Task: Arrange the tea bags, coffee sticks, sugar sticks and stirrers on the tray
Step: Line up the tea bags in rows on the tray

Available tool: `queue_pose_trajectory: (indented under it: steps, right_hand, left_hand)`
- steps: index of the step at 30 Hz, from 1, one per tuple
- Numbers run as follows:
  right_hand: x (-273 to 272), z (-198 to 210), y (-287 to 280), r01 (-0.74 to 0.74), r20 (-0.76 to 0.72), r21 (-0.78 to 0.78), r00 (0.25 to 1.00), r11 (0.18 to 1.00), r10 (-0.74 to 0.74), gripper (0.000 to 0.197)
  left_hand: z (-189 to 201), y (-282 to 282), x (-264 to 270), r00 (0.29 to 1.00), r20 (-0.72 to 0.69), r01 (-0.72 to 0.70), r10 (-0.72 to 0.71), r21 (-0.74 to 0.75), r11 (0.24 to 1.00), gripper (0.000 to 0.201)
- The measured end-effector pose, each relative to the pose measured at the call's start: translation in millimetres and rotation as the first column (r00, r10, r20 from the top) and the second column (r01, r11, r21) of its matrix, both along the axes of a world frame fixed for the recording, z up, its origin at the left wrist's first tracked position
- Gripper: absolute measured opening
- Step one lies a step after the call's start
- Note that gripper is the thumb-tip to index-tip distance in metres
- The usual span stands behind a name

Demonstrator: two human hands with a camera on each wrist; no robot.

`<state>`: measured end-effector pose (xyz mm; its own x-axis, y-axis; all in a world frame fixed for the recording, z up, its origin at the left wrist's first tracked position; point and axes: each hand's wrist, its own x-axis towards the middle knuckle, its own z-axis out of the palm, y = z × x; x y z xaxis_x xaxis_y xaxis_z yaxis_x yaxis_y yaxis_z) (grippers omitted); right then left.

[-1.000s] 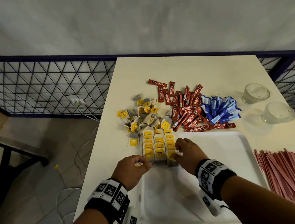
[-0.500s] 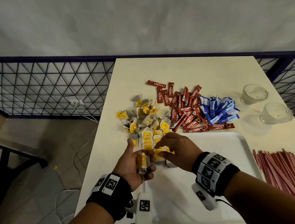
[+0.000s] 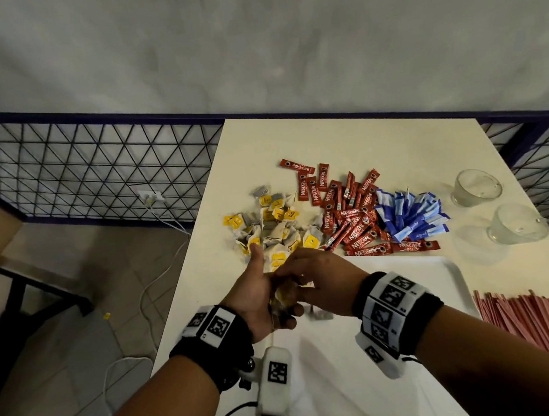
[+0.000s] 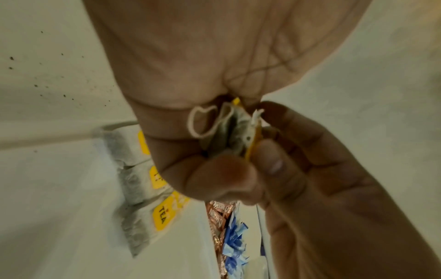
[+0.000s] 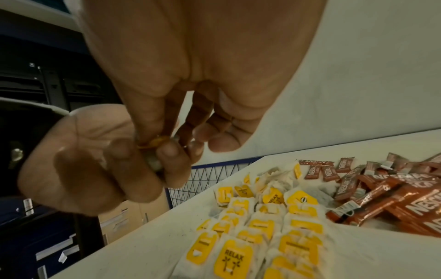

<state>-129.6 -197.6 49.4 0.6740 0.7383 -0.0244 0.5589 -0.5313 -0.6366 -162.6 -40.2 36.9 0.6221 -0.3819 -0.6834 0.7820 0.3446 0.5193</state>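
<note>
Lifted off the row since a second ago: left hand (image 3: 262,303) curled round a small stack of tea bags (image 4: 235,132) above the tray (image 3: 438,279); right hand (image 3: 319,282) pinching a yellow tag (image 5: 155,142) atop it; loose grip or snagged string risks spilling bags onto the arranged rows (image 5: 257,239).
</note>
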Motion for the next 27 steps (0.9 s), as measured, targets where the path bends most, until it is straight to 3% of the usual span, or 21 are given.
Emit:
queue_pose_trajectory:
  steps: [4,7,10,12,14,15,17,19,20,22,25,27]
  right_hand:
    - [1.0,-1.4,-3.1,0.007,0.021,0.007,1.0,1.0,-0.007,0.021]
    - [-1.0,-0.7,-4.7,0.043,0.023,0.106,0.999,0.993,-0.046,0.013]
    - [-1.7,3.9,-7.8,0.204,-0.143,0.159,0.973,0.966,-0.182,0.009]
    - [1.1,6.3,-11.2,0.29,-0.237,0.16,0.939,0.944,-0.248,0.012]
    - [5.4,9.3,-15.1,0.313,-0.242,0.127,0.93,0.941,-0.276,0.006]
    - [7.4,10.3,-16.7,0.319,-0.235,0.11,0.929,0.941,-0.287,0.005]
    - [10.4,11.2,-18.2,0.336,-0.235,0.095,0.922,0.937,-0.307,0.005]
    - [11.7,11.0,-17.8,0.352,-0.239,0.1,0.916,0.931,-0.321,0.007]
    - [11.7,10.7,-16.5,0.36,-0.246,0.102,0.912,0.927,-0.328,0.006]
    - [11.6,10.6,-14.6,0.37,-0.251,0.094,0.907,0.924,-0.338,0.002]
    - [11.5,6.5,-13.3,0.359,-0.206,0.037,0.916,0.932,-0.345,0.011]
    - [11.0,-0.3,-13.2,0.383,-0.2,0.013,0.906,0.924,-0.373,0.014]
  left_hand:
    - [-2.5,3.1,2.7,1.0,-0.002,-0.021,0.021,-0.04,0.999,0.092]
    - [-5.0,-0.6,1.5,0.999,-0.016,-0.037,0.037,-0.012,0.999,0.072]
    - [-13.9,-4.6,0.7,0.996,-0.027,-0.083,0.086,0.101,0.991,0.044]
    - [-21.6,-1.8,0.5,0.988,0.033,-0.157,0.153,0.206,0.966,0.037]
    - [-26.6,5.6,0.8,0.952,0.233,-0.259,0.199,0.264,0.929,0.043]
    - [-25.5,8.6,1.3,0.912,0.384,-0.273,0.145,0.304,0.913,0.039]
    - [-18.1,11.0,0.9,0.777,0.619,-0.233,-0.114,0.45,0.862,0.019]
    - [-14.9,8.8,4.0,0.665,0.684,-0.253,-0.3,0.584,0.771,0.021]
    - [-12.9,7.3,5.7,0.657,0.685,-0.28,-0.316,0.61,0.741,0.019]
    - [-15.4,6.9,7.7,0.643,0.68,-0.302,-0.353,0.648,0.699,0.035]
    - [-22.4,8.2,7.3,0.668,0.592,-0.221,-0.451,0.737,0.639,0.027]
    - [-28.0,7.1,6.1,0.689,0.551,-0.177,-0.471,0.758,0.628,0.037]
